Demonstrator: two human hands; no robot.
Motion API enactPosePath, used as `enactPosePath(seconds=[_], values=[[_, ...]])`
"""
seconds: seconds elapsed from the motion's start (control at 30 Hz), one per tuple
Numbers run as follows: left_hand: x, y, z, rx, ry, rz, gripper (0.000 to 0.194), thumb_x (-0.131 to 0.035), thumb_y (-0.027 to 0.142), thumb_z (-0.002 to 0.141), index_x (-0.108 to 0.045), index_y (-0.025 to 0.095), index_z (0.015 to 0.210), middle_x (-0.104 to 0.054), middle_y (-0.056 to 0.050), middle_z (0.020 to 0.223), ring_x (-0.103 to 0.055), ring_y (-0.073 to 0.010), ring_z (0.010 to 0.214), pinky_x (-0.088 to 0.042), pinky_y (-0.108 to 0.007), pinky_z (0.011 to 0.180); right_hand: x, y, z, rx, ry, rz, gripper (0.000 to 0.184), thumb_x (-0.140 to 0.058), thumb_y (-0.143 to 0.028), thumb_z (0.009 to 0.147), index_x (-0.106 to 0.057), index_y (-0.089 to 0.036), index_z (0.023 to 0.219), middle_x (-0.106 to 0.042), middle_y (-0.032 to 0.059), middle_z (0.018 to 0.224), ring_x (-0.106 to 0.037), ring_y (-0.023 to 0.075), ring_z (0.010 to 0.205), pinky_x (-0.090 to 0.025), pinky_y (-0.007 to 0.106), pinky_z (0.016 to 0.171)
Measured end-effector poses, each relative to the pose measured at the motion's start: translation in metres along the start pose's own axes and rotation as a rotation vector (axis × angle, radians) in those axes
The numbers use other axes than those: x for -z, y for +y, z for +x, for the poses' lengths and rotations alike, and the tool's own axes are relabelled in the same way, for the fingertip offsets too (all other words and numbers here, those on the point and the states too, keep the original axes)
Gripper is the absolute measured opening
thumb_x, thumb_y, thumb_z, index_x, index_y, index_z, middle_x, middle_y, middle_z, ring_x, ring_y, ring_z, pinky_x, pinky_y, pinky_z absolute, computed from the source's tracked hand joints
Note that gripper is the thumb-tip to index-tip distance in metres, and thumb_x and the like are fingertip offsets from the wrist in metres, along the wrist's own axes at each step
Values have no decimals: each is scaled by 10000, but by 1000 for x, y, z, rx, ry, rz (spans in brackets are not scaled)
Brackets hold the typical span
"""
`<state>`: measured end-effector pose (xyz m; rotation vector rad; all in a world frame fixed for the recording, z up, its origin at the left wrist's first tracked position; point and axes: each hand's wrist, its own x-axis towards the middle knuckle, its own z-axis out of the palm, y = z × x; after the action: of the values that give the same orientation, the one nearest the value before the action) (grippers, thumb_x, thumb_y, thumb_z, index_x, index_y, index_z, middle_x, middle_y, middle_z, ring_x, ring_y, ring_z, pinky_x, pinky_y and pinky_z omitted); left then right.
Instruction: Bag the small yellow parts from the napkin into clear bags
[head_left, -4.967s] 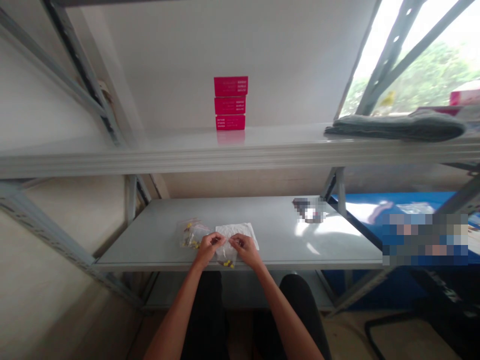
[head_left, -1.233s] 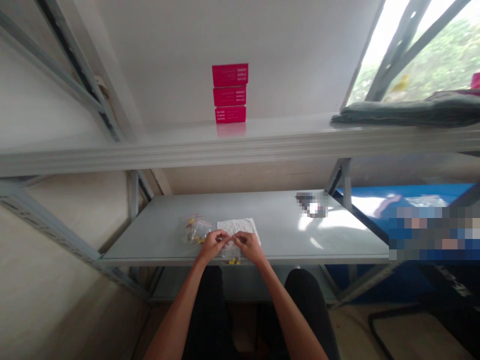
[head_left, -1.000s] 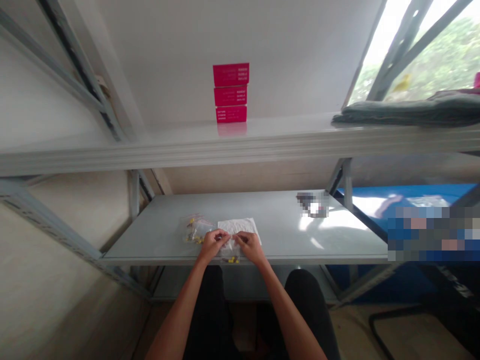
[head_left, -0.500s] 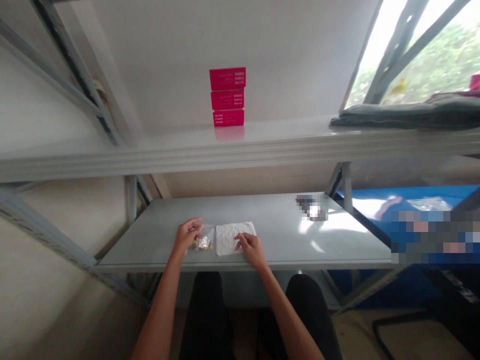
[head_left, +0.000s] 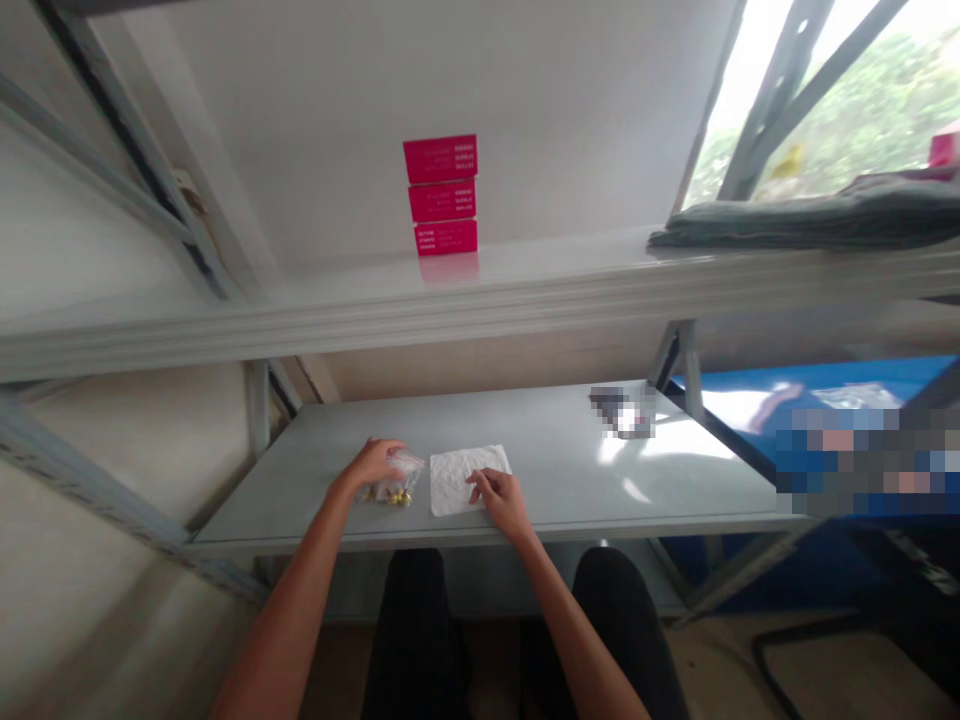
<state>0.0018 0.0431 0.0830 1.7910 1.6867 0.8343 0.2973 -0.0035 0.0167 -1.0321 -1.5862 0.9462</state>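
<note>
A clear plastic bag (head_left: 409, 470) with small gold-coloured pieces (head_left: 400, 497) at its bottom lies on the grey shelf. My left hand (head_left: 375, 462) is closed over the bag's upper left part, its fingers partly hidden by the plastic. To the right of the bag a wrinkled white cloth or paper sheet (head_left: 452, 480) is spread flat. My right hand (head_left: 501, 500) rests at the sheet's right side with curled fingers, thumb and fingertips close together above it. Whatever might be between those fingertips is too small to make out.
Above, an upper shelf (head_left: 330, 305) holds three stacked pink boxes (head_left: 444, 200) and a folded grey cloth (head_left: 795, 222). A blurred-out object (head_left: 624, 412) lies at the back right of the work shelf. Beyond the frame, a blue surface (head_left: 735, 400) stands at right.
My left hand has shifted left and turned more over the bag, and the gold pieces now show more clearly. My right hand has hardly moved. The view has tilted slightly.
</note>
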Motion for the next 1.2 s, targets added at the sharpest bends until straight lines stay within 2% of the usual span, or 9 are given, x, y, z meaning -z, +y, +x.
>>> enactPosePath(seconds=[0.1, 0.23, 0.4, 0.6, 0.77, 0.9, 1.07, 1.13, 1.2], values=[[18, 0, -2, -22, -118, -36, 335, -794, 293, 494, -801, 205, 817, -794, -50, 849, -710, -310, 869, -523, -349, 794, -1, 1, 0, -9, 3, 7, 499, -490, -558, 975, -763, -158, 855, -707, 38, 618, -501, 124, 495, -357, 238, 540], [49, -9, -2, 21, -147, 13, 323, -790, 354, 523, -778, 178, 794, -778, -50, 821, -708, -307, 847, -526, -340, 766, 0, 1, 0, -5, 4, 18, 499, -491, -555, 973, -759, -154, 847, -705, 39, 621, -482, 120, 487, -338, 239, 526], [60, -30, 6, 96, -46, 167, 753, -886, 319, 346, -742, 168, 1069, -701, -168, 1295, -610, -387, 1241, -503, -380, 970, 1, -2, -1, -3, 22, 26, 477, -503, -522, 969, -754, -148, 813, -699, 43, 620, -513, 128, 512, -366, 243, 551], [50, -51, 23, 133, -243, 297, 1051, -877, 368, 390, -571, 173, 1376, -550, -183, 1483, -605, -357, 1253, -513, -368, 959, 0, -1, -1, -18, 5, 15, 482, -498, -524, 972, -758, -144, 828, -698, 38, 615, -474, 118, 487, -334, 238, 525], [42, -42, 31, 101, -318, 298, 623, -826, 287, 408, -699, 210, 1013, -734, -68, 1089, -669, -330, 1027, -526, -380, 860, 0, 0, -1, -24, 17, 26, 462, -510, -513, 963, -748, -151, 803, -701, 40, 625, -508, 128, 515, -361, 238, 549], [39, -27, 28, 65, -315, 290, 310, -784, 240, 423, -656, 193, 701, -696, -7, 755, -661, -267, 775, -496, -326, 707, 0, 1, -1, -15, 11, 19, 467, -498, -517, 966, -754, -153, 826, -703, 40, 623, -501, 129, 503, -357, 242, 540], [53, -7, 27, 63, -167, 351, 218, -750, 229, 514, -629, 181, 689, -683, -18, 763, -644, -240, 758, -442, -284, 659, 0, 3, 0, -4, 12, 14, 475, -493, -523, 963, -755, -154, 818, -703, 43, 621, -506, 131, 505, -360, 243, 541], [58, 1, 25, 59, -8, 408, 193, -699, 242, 641, -641, 186, 816, -704, -64, 908, -651, -260, 873, -445, -301, 709, -1, 4, 0, 2, 14, 11, 478, -492, -527, 961, -756, -154, 821, -702, 42, 619, -499, 129, 501, -352, 242, 537], [54, 7, 20, 12, 312, 538, 192, -603, 231, 789, -646, 190, 971, -703, -123, 1037, -648, -285, 979, -462, -342, 770, -1, 4, -1, 8, 17, 8, 480, -488, -528, 959, -758, -151, 835, -705, 42, 620, -481, 124, 489, -340, 242, 533]])
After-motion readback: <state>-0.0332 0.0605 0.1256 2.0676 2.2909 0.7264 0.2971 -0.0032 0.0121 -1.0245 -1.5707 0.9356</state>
